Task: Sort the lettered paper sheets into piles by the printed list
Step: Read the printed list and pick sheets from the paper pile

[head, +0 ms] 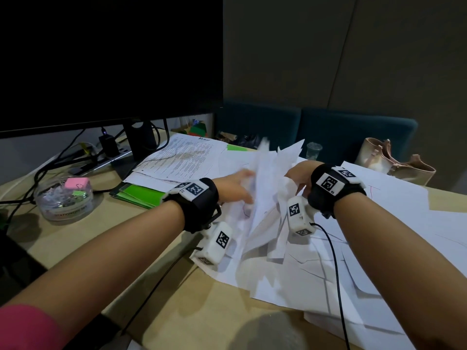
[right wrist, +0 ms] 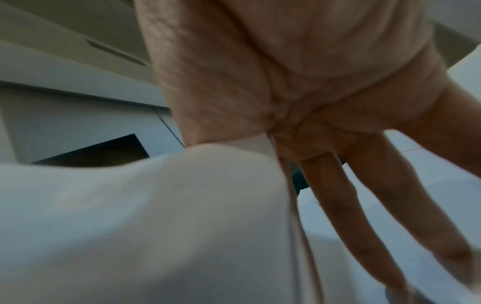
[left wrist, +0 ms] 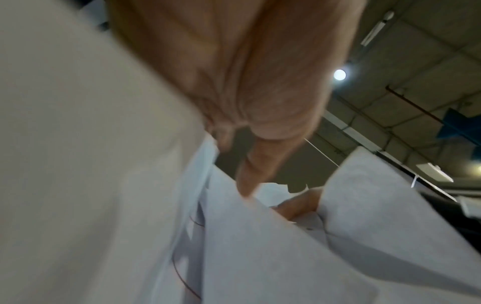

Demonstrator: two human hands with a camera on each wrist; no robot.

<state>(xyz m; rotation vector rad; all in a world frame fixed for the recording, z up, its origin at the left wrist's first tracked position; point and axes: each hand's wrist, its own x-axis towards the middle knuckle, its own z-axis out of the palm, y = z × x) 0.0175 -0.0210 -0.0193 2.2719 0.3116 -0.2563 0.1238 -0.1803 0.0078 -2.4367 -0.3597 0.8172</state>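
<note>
A bundle of white paper sheets (head: pixel 267 188) stands on edge above the desk, blurred, between both hands. My left hand (head: pixel 235 188) grips its left side. In the left wrist view the thumb (left wrist: pixel 250 174) lies on the sheets (left wrist: pixel 260 257), and paper hides the other fingers. My right hand (head: pixel 299 179) holds the right side. In the right wrist view its straight fingers (right wrist: pixel 338 205) lie beside the bulging sheets (right wrist: pixel 156 226). The printed list (head: pixel 187 155) lies flat behind the hands. More loose sheets (head: pixel 379 248), some with drawn strokes, are spread under and right of the hands.
A dark monitor (head: pixel 111 59) stands at the back left, with cables and a power strip (head: pixel 111 152) below it. A clear tub of clips (head: pixel 64 198) and a green folder (head: pixel 141 194) are at the left. A plastic cup (head: pixel 314 150) and a beige bag (head: pixel 394 160) are at the back right.
</note>
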